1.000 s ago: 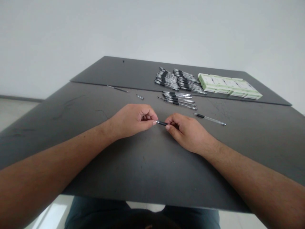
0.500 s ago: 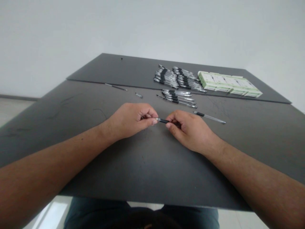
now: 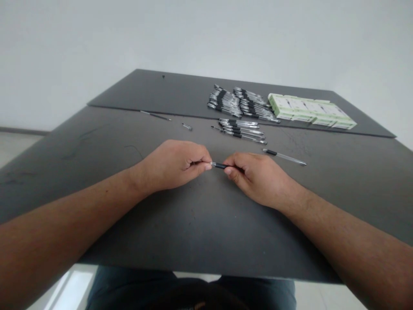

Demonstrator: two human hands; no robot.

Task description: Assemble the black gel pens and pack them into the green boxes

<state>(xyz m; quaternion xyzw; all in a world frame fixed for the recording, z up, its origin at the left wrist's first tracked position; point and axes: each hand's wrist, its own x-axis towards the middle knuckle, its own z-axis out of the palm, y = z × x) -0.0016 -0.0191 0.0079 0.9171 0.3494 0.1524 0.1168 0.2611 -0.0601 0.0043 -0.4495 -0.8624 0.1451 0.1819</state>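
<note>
Between my two hands a pen with a black grip lies level, just above the dark table. My left hand pinches its clear tip end between thumb and forefinger. My right hand is closed round the barrel behind the black grip, which hides the rest of the pen. Just beyond my right hand lies a clear pen barrel with a black grip. Past my left hand are a clear pen cap and a thin refill.
Several pens lie in a small group past my hands. Two larger piles of pens rest farther back, beside green and white boxes. A seam crosses the dark table. A tiny black piece sits near the far edge.
My left fingers have closed in more tightly at the pen's tip, and both hands sit slightly lower in view. The pen stays between them. The other things keep their places.
</note>
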